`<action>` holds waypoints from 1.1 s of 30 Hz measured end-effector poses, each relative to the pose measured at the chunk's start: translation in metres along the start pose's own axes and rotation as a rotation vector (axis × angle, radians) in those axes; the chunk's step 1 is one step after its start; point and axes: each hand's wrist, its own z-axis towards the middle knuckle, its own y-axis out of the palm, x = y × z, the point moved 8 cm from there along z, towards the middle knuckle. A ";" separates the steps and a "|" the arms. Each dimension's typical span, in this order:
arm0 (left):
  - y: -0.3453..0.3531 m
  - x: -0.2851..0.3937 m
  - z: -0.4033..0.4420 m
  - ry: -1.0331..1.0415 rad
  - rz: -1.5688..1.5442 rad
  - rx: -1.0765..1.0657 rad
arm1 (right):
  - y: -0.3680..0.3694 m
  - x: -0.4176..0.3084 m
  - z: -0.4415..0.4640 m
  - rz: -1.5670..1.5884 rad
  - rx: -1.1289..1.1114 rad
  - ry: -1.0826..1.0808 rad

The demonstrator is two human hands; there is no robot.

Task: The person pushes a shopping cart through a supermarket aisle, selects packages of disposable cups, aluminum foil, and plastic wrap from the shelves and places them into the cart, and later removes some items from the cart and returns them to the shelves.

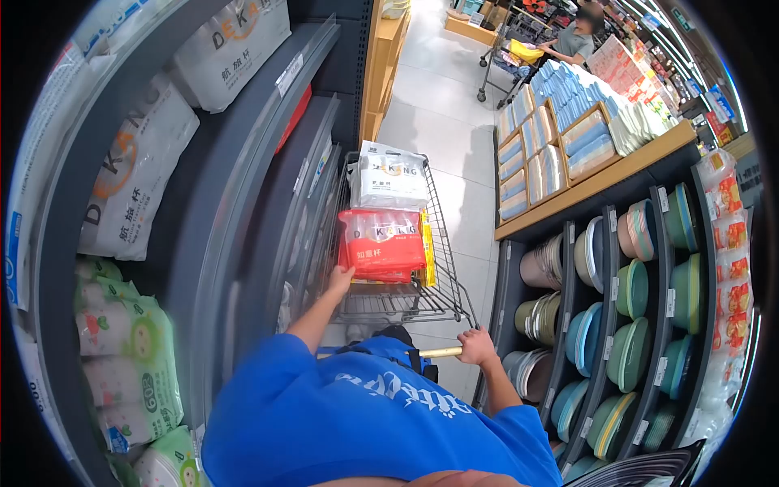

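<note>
Best to steady the cart (398, 304) and handle the red pack (381, 243) gently by its edge. The red pack lies in the cart's near half, its near left corner against the fingers of the left hand (341, 280); pinched or merely touched, I cannot tell. The right hand's (477, 346) fingers wrap the cart's handle (441, 352).

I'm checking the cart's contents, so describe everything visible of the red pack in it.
The red pack looks like glossy plastic film, with dark capitals across the top, white characters at lower left. It lies in the cart, printed face up, beside a yellow item and a white pack. The left hand touches its lower left corner; its underside is hidden.
</note>
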 end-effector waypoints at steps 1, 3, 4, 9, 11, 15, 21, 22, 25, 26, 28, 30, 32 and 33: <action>-0.008 0.004 -0.028 0.019 0.070 -0.049 | 0.001 0.001 0.000 0.003 -0.005 -0.002; -0.013 -0.016 -0.061 -0.001 0.285 -0.231 | 0.003 0.001 0.003 -0.002 -0.019 -0.001; -0.019 -0.004 -0.067 0.237 0.307 -0.180 | 0.002 0.001 0.002 -0.012 -0.030 0.003; -0.022 0.002 -0.072 0.175 0.288 -0.167 | 0.006 0.003 0.003 -0.018 -0.064 0.018; -0.021 0.003 -0.070 0.175 0.307 -0.140 | 0.005 0.004 0.002 0.013 -0.076 0.033; -0.016 0.007 -0.075 0.185 0.321 -0.185 | 0.002 0.003 0.000 -0.002 -0.046 0.029; -0.008 0.004 -0.078 0.325 0.480 -0.378 | 0.004 0.000 -0.002 -0.028 -0.023 0.047; -0.011 0.008 -0.084 0.309 0.486 -0.386 | 0.005 0.000 -0.001 -0.019 -0.034 0.052; -0.015 0.016 -0.099 0.329 0.510 -0.411 | 0.002 -0.004 -0.003 -0.020 -0.030 0.061; -0.016 0.018 -0.102 0.344 0.539 -0.405 | 0.004 -0.005 -0.002 -0.015 -0.042 0.068; -0.022 0.030 -0.117 0.360 0.596 -0.352 | 0.004 -0.008 -0.003 -0.004 -0.059 0.082; -0.033 0.050 -0.140 0.363 0.647 -0.257 | 0.002 -0.012 -0.003 0.007 -0.068 0.095; -0.043 0.063 -0.158 0.441 0.619 -0.148 | 0.005 -0.016 -0.003 0.009 -0.045 0.093; -0.045 0.063 -0.165 0.477 0.603 -0.095 | 0.005 -0.019 -0.004 0.010 -0.036 0.092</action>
